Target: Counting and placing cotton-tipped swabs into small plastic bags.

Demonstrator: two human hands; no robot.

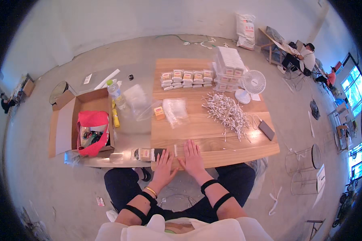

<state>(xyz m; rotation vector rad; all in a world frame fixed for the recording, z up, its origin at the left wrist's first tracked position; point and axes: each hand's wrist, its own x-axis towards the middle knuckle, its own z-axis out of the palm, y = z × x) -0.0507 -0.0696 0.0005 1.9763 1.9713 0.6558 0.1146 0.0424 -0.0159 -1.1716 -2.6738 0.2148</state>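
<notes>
My left hand lies at the table's front edge with fingers stretched out, their tips beside a small packet of cotton swabs. That packet has a label and rests on a dark flat object, partly hidden. My right hand is flat on the wood, fingers extended and holding nothing visible. Between the two hands, a short row of loose cotton swabs touches or nearly touches my right fingers. Farther right spreads a big heap of cotton swabs. One single swab lies apart near the front edge.
Filled packets stand in rows at the back, beside stacked packs and a white fan. Clear bags and orange labels lie mid-table. Left are a bottle and a cardboard box. A grey power bank sits right.
</notes>
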